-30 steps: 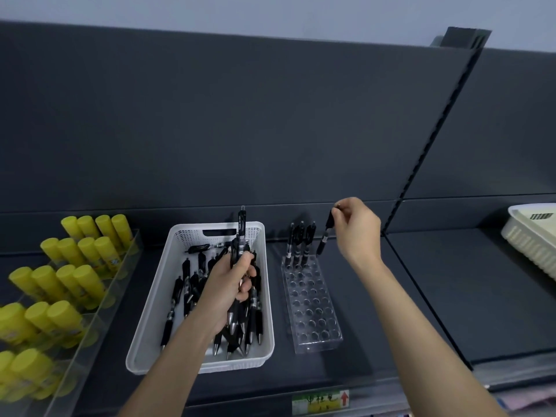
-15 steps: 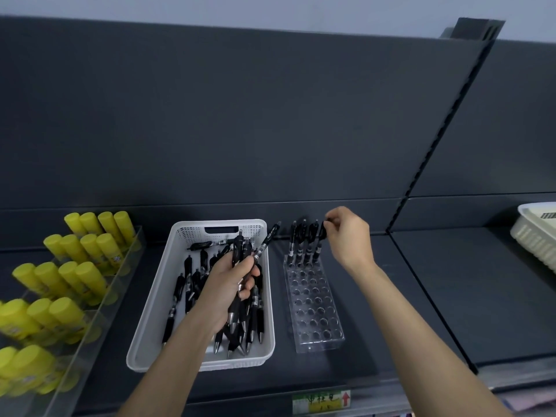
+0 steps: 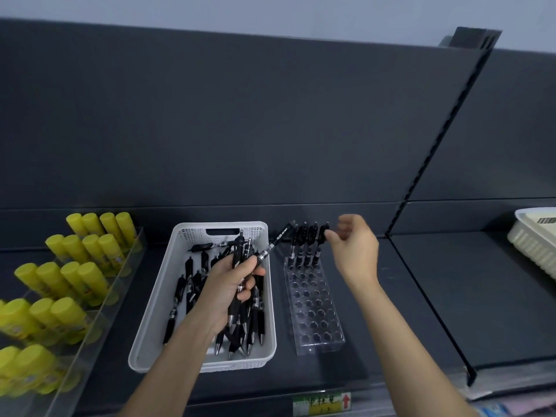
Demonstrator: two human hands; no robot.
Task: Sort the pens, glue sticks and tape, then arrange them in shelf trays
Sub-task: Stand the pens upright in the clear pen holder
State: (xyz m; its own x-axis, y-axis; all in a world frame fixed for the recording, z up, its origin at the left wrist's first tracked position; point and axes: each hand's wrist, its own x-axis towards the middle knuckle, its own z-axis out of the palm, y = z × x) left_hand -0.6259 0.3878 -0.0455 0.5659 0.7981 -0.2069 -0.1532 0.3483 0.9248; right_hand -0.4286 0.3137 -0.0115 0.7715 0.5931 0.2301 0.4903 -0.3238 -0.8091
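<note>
Little of the writing came through on my feed. The yellow glue sticks at the far left carried small printed labels, too small for me to read. One pen jutting from the left hand had white print along its barrel, which I couldn't read either. On the front edge of the shelf, a green and yellow tag bore handwritten characters I couldn't make out and a red arrow pointing up. At the far right a barcode sticker sat on a cream basket.

The glue sticks stood tilted in rows in a clear stepped tray. Beside it a white basket held loose black pens. Over it the left hand gripped a bunch of pens, the jutting one angled toward the upper right. Just right of the basket stood a clear holder with round holes, and four pens stood upright in its back row. The right hand hovered by the rightmost of them. It was blurred, with fingers loosely parted and nothing in them that I could see, and its thumb tip was just beside that pen's top.
</note>
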